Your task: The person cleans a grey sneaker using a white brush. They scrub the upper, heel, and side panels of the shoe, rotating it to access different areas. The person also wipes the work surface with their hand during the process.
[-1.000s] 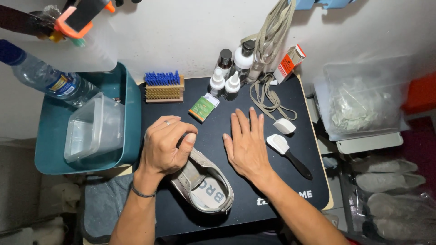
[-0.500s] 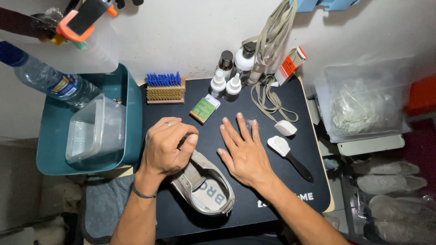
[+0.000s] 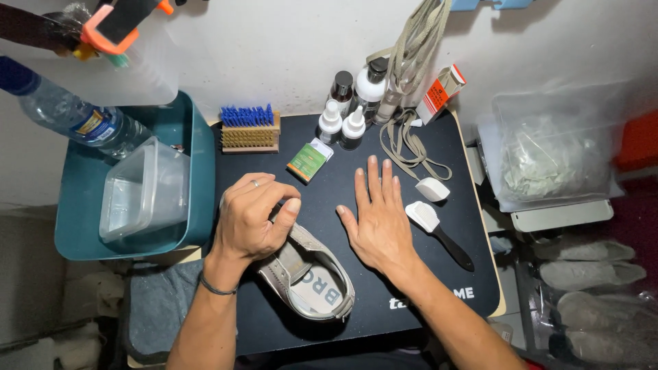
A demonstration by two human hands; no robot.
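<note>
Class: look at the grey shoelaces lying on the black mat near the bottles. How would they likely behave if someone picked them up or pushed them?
The shoelaces lie in loose loops on the mat, so they are probably floppy and would droop when lifted. They look thin, so likely light. Pushed, they would probably bunch up rather than slide as one piece.

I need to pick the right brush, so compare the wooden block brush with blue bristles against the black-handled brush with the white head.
The wooden block brush with blue bristles is a handleless rectangle; the black-handled brush with the white head is slim with a long handle. The block brush sits at the mat's back edge beside the teal tub; the handled brush lies diagonally just beyond the right hand. Both rest on the black mat, untouched.
</note>
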